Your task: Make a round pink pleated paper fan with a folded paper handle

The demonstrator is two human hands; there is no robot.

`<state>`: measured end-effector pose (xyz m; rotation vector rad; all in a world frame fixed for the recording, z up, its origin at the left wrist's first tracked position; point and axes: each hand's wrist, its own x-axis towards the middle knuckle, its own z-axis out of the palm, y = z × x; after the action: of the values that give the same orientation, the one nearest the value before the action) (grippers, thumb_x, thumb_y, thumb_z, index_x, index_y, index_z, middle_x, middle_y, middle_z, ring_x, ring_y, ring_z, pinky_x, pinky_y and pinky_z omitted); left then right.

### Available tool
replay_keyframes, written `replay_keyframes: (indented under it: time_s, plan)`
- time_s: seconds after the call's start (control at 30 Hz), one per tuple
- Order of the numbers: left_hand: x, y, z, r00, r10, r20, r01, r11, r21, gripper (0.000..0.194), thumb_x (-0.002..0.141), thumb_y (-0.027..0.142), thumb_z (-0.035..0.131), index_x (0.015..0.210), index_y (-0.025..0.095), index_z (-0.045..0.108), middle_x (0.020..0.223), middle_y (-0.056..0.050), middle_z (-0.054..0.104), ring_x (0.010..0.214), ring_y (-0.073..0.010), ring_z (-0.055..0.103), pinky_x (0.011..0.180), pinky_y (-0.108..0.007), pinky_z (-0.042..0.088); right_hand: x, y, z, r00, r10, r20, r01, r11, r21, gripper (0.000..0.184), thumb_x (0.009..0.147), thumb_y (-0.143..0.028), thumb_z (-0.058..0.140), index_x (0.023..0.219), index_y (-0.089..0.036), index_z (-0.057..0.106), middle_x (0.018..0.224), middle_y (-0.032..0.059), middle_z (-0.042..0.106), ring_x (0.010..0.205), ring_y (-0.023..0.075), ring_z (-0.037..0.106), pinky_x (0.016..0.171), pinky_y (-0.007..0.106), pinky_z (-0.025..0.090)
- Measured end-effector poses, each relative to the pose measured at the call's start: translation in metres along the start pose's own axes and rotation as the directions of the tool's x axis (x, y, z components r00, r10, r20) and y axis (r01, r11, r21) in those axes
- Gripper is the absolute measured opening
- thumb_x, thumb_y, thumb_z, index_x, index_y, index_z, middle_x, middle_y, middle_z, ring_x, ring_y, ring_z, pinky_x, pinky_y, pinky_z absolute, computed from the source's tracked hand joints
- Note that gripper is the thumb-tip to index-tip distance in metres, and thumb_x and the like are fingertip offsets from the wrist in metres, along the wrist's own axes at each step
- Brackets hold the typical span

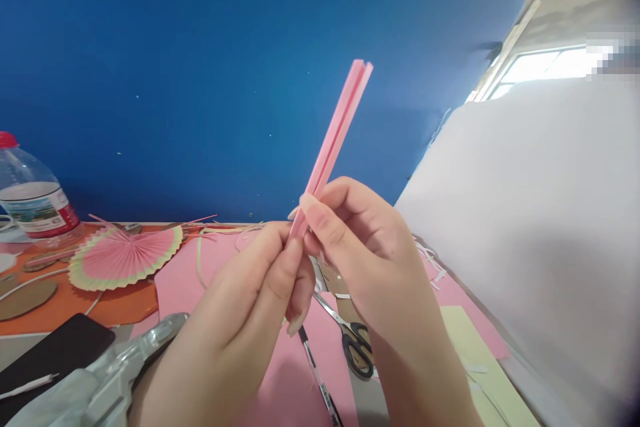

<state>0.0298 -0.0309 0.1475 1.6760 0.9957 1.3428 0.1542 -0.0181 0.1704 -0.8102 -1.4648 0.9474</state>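
A narrow pleated strip of pink paper point(334, 130) is held up over the table, tilted with its top to the right. Its folds are pressed together into a thin bundle. My left hand point(270, 280) pinches the lower end between thumb and fingers. Just above, my right hand point(350, 233) grips the same folded paper with its thumb across the front. The bottom tip is hidden by my fingers. Below the hands lie a pen point(317, 377) and black-handled scissors point(356, 347), on and beside pink paper point(285, 373).
At left, a pink fan with a yellow edge point(125, 257) rests on orange paper point(135, 307), near a plastic bottle point(37, 203), cardboard ovals point(27, 300) and a black phone-like slab point(60, 360). A clear plastic tool point(115, 373) lies in front. Pale yellow paper point(465, 340) is at right; a blue wall point(200, 80) stands behind.
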Motion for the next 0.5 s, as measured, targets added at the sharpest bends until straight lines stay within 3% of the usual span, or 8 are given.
replay_keyframes:
  time_s: [0.07, 0.27, 0.5]
  plan:
    - [0.0010, -0.0010, -0.0013, 0.998, 0.032, 0.056, -0.030, 0.999, -0.024, 0.039, 0.093, 0.036, 0.038, 0.056, 0.024, 0.042, 0.050, 0.003, 0.046, 0.048, -0.0120, 0.048, 0.047, -0.020, 0.047, 0.0007, 0.0010, -0.0006, 0.998, -0.045, -0.047, 0.045, 0.999, -0.012, 0.022, 0.088, -0.034, 0.058, 0.070, -0.021, 0.054, 0.058, -0.0059, 0.051, 0.049, 0.0060, 0.047, 0.048, 0.019, 0.042]
    - [0.0017, 0.0002, -0.0021, 0.996, 0.012, 0.083, -0.009, 0.999, -0.035, 0.039, 0.093, 0.037, 0.036, 0.057, 0.024, 0.038, 0.049, 0.004, 0.045, 0.047, -0.0115, 0.044, 0.048, -0.020, 0.045, 0.0029, -0.0033, -0.0084, 0.994, 0.060, 0.089, -0.053, 0.995, -0.082, 0.024, 0.088, -0.036, 0.057, 0.070, -0.021, 0.054, 0.058, -0.0056, 0.051, 0.050, 0.0062, 0.047, 0.049, 0.020, 0.040]
    - [0.0008, -0.0037, -0.0019, 0.994, -0.023, 0.102, 0.026, 0.999, -0.027, 0.037, 0.095, 0.035, 0.035, 0.060, 0.023, 0.038, 0.056, 0.003, 0.046, 0.056, -0.0112, 0.046, 0.049, -0.019, 0.042, 0.0003, -0.0021, -0.0058, 1.000, 0.009, 0.017, -0.008, 0.998, -0.059, 0.027, 0.089, -0.037, 0.056, 0.068, -0.020, 0.053, 0.062, -0.0049, 0.051, 0.053, 0.0059, 0.045, 0.049, 0.018, 0.040]
